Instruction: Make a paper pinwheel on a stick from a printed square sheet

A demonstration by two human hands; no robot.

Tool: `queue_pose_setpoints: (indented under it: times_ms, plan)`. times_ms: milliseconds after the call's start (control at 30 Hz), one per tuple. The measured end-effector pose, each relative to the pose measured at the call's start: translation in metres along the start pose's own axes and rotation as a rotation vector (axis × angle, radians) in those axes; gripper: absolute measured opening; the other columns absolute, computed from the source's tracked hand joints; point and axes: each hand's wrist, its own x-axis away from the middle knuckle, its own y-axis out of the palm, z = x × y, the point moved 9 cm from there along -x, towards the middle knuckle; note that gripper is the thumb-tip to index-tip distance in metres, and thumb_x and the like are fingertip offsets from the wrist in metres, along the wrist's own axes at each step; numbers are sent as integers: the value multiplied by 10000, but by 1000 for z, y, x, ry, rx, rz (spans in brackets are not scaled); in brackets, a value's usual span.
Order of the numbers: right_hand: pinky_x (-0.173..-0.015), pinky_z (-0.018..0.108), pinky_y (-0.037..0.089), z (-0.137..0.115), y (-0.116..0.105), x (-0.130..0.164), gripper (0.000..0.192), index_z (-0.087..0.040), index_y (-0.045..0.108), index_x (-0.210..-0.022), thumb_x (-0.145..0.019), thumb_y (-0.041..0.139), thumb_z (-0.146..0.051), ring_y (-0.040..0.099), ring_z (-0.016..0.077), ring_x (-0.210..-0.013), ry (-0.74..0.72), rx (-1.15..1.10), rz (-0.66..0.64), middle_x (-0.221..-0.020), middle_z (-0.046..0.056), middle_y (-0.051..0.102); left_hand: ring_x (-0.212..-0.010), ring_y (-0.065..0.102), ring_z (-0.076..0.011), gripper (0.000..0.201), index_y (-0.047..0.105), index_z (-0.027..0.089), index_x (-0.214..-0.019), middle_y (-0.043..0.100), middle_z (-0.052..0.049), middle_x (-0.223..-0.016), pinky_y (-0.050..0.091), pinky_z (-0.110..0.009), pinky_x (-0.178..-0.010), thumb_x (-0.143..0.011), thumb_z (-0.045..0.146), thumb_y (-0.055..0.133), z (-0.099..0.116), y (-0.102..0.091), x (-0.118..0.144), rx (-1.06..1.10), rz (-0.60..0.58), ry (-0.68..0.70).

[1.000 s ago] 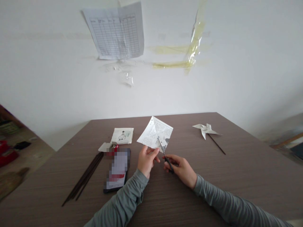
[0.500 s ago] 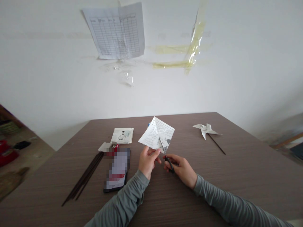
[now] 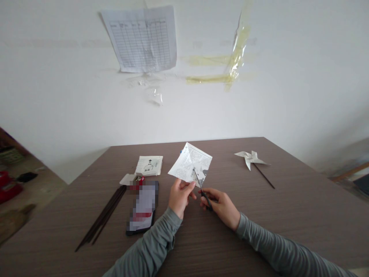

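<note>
My left hand [image 3: 181, 193] pinches the near edge of a square sheet of printed paper [image 3: 184, 163], held up above the table with one corner pointing away. The sheet has text, a crease and a grey picture at its right. In my right hand [image 3: 220, 204] is a pair of scissors [image 3: 206, 201] with dark handles, fingers closed round them. The blades lie over the near right part of the paper, pointing toward its middle. Whether the blades are parted I cannot make out. Something small and blue peeks out behind the paper's left edge.
A paper pinwheel [image 3: 250, 157] on a dark stick lies at the right. To the left are a stack of paper squares [image 3: 149, 165], a small red box [image 3: 138, 181] with a white flap, dark sticks [image 3: 105, 213] and a phone [image 3: 144, 206]. A white wall [image 3: 184, 119] stands behind the table.
The paper has shifted very slightly to the left. Both hands and the scissors stay almost where they were.
</note>
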Motion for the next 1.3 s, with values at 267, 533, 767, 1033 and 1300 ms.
queue_pose_setpoints:
  times_ms: [267,533,767,1033,1300]
  plan:
    - [-836,551,750,-3,0,1,634,-306,996,-1084,-816,999,-880,877,426,-785,24,14,2,-827,119,923,-488,684,-124,658,816,204,-1082,950,-64,-952,240,-185,-403,-673,580,1167,0,3,2,1,-16,-13]
    - [-787,556,730,-11,0,3,646,-298,994,-1027,-791,1018,-900,865,434,-751,9,1,20,-798,124,915,-510,690,-138,610,811,199,-1089,921,-64,-950,241,-193,-407,-707,540,1143,-1,2,2,-20,-10,-15]
    - [-767,520,719,-8,1,3,575,-279,984,-1045,-832,1029,-812,828,377,-708,-14,-15,18,-771,107,894,-511,706,-136,632,820,198,-1108,927,-62,-959,248,-180,-404,-718,550,1171,-2,-1,0,-24,4,-10]
    - [-817,536,692,-6,-2,3,428,-305,966,-944,-857,1011,-721,830,386,-739,-18,21,-12,-746,87,858,-517,714,-130,627,811,213,-1130,915,-46,-959,264,-170,-408,-690,523,1131,6,-5,-2,10,33,-3]
    - [-1095,614,682,-13,-25,2,318,-322,1032,-1112,-889,964,-538,867,405,-894,-189,237,62,-831,65,924,-543,722,-143,498,797,220,-1012,909,-68,-962,250,-185,-432,-695,477,1082,15,-20,-7,20,122,12]
